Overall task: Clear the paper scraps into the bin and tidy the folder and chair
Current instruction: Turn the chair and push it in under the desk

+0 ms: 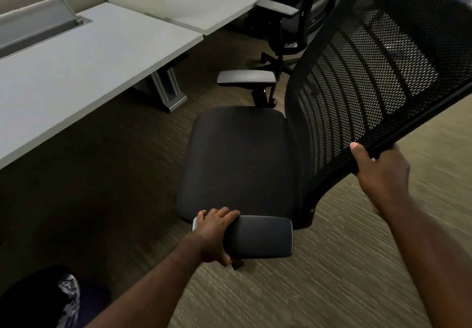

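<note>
A black office chair (pixel 237 159) with a mesh backrest (pixel 378 72) stands on the carpet, its seat facing the white desk (pixel 76 72) to the left. My left hand (pixel 214 233) is closed over the front end of the near armrest (pixel 263 235). My right hand (pixel 378 171) grips the top corner of the mesh backrest, thumb on the front face. A bin with a dark liner (pixel 66 299) shows at the bottom left corner. No paper scraps or folder are in view.
A second black chair (pixel 293 21) stands by the far desk (pixel 217 0) at the top. The near desk's grey metal leg (pixel 168 90) stands left of the chair. A cable tray flap (pixel 38 23) sits at the desk's back. Striped carpet (pixel 306 289) covers the floor.
</note>
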A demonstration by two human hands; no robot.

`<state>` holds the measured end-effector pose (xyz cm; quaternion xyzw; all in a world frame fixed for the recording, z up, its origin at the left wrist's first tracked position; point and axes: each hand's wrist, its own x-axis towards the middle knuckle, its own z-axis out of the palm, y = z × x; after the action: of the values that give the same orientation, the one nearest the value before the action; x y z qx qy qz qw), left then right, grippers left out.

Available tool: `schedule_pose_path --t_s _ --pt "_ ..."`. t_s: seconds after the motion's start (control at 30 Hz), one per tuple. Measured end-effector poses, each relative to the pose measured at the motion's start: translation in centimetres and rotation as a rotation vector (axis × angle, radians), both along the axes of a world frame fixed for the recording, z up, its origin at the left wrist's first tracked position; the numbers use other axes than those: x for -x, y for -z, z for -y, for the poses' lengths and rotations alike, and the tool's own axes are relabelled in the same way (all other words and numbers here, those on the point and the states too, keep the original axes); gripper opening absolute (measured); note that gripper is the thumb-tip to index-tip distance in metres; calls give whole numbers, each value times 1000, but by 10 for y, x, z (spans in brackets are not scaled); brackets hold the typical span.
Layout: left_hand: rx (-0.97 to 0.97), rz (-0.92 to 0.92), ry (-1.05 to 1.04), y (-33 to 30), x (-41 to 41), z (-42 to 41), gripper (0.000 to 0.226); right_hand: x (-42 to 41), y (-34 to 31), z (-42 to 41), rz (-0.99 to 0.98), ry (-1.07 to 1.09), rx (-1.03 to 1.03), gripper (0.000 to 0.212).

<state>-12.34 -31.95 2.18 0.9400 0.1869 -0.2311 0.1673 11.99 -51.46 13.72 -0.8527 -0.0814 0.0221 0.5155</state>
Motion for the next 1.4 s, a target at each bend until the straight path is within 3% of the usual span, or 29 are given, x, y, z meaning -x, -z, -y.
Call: schedule_pose_path --t_s 0.63,0.7,0.8,0.9,1.03,1.23,1.4 --pt "-34 -170 -55 -26 56 66 115 79 -14 77 -51 -49 50 41" --pt "-20 -183 -91 -36 55 73 123 77 -25 87 -127 -116 47 54" --pt "7 -76 -208 -72 42 84 134 66 -58 110 -146 -157 47 92" --pt "28 125 -317 -128 16 92 134 50 -99 141 -60 -193 -11 109" --pt "1 310 -363 -205 -25 108 116 22 -145 184 -1 -278 -6 123" --pt "-52 428 -416 -278 -78 149 105 -56 -188 195 341 -587 393 124" --pt "-96 453 -514 -309 -125 191 106 -129 -202 172 521 -804 541 115"
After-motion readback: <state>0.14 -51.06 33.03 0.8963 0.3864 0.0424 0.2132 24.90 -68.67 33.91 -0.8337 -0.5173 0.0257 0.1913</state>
